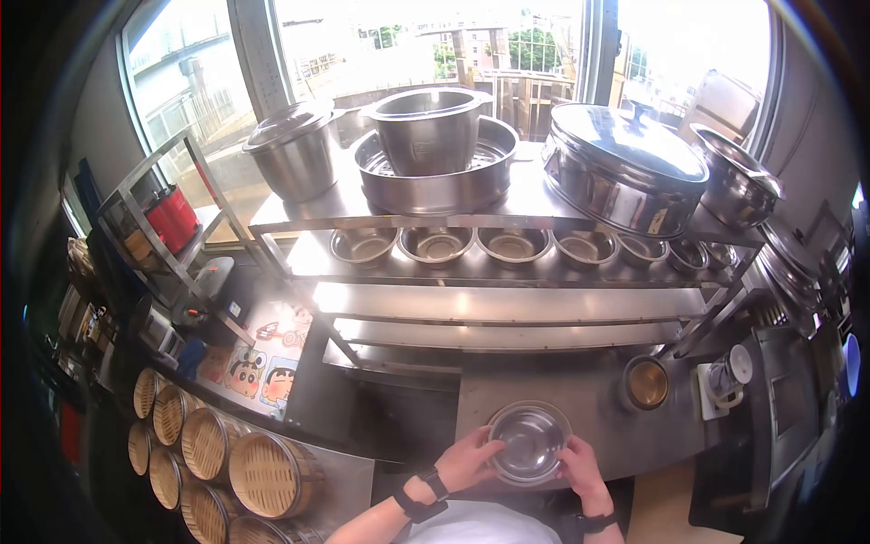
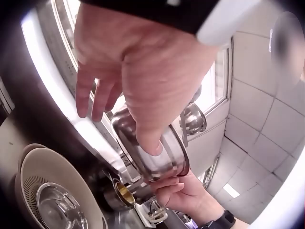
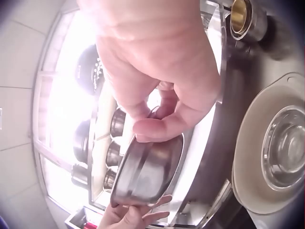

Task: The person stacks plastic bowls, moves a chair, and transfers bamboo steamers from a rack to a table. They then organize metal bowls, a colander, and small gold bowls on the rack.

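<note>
Both hands hold a shiny steel bowl [image 1: 533, 440] by opposite sides, low in the head view. My left hand [image 1: 467, 461] grips its left side, the thumb [image 2: 151, 145] lying against the metal in the left wrist view. At the right side, my right hand [image 1: 578, 464] pinches the rim between thumb and fingers, seen closely in the right wrist view. Below the held bowl stands a beige basin [image 3: 245, 143] with a slotted part. Inside that basin sits a clear, shiny bowl [image 3: 286, 148]. The held bowl overlaps the basin in the head view.
Ahead, a steel rack carries a row of steel bowls [image 1: 437, 245], with large pots [image 1: 426, 136] above. Bamboo steamers [image 1: 263, 476] are stacked at left. A small gold-lined pot [image 1: 648, 383] and a white mug [image 1: 725, 376] stand on the counter at right.
</note>
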`<action>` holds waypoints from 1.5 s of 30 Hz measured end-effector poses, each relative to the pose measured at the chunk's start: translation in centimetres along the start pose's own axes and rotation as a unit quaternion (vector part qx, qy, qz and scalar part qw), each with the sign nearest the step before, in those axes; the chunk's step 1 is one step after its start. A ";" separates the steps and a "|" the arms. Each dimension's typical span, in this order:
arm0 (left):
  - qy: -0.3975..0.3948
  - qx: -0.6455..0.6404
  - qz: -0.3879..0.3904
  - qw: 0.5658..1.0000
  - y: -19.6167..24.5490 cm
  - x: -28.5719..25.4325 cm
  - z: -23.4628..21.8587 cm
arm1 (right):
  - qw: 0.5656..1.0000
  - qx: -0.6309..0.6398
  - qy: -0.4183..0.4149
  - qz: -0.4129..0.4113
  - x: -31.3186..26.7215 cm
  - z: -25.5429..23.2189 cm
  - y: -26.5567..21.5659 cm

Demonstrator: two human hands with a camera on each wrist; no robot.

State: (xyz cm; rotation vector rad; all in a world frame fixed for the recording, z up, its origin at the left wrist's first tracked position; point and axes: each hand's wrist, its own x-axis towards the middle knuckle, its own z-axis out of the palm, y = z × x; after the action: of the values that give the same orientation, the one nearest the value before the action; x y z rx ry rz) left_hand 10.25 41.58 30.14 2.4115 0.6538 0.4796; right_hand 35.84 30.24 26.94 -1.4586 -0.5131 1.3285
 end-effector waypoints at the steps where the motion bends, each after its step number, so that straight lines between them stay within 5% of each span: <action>1: 0.023 -0.019 0.002 1.000 0.5 0.0 -0.5 | 0.999 0.017 -0.033 0.006 0.0 0.3 -0.5; 4: 0.099 -0.030 -0.008 0.995 1.0 -0.1 -2.3 | 0.992 0.107 -0.031 0.056 0.2 1.9 -1.7; 8: 0.231 -0.034 -0.101 0.967 -0.2 -1.4 -6.6 | 0.997 0.033 -0.028 0.071 3.8 -0.5 4.2; 9: 0.286 -0.011 -0.104 0.953 -0.7 -1.8 -8.2 | 0.980 -0.198 -0.007 0.000 4.5 -1.1 5.9; 10: 0.340 0.038 -0.102 0.934 -1.1 -2.2 -10.3 | 0.907 -0.415 0.014 -0.074 5.0 -1.5 7.4; 11: 0.392 0.087 -0.099 0.910 -1.5 -2.6 -12.5 | 0.906 -0.417 0.008 -0.077 5.4 -1.9 9.0; 13: 0.474 0.100 -0.151 0.862 -2.5 -3.2 -16.4 | 0.726 -0.673 0.066 -0.127 5.9 -2.6 11.9; 17: 0.555 0.136 -0.198 0.796 -6.5 -3.0 -23.5 | 0.715 -0.696 0.039 -0.048 7.8 -3.3 13.9; 26: 0.547 0.192 -0.227 0.783 -16.8 -0.1 -28.9 | 0.715 -0.687 0.122 -0.039 9.9 -3.3 15.5; 37: 0.539 0.294 -0.305 0.728 -20.7 5.3 -31.5 | 0.713 -0.683 0.154 0.037 10.8 -3.1 15.7; 39: 0.508 0.254 -0.400 0.720 -19.7 6.0 -31.8 | 0.718 -0.679 0.145 0.049 10.8 -3.3 15.5; 45: 0.484 0.260 -0.366 0.751 -23.6 5.1 -31.7 | 0.729 -0.671 0.118 0.066 10.6 -3.8 15.0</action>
State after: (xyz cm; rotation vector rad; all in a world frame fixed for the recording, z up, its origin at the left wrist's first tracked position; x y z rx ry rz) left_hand -8.57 75.14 40.57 1.9040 2.3174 1.3203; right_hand 37.55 32.22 8.38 -2.8186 -1.3749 0.7190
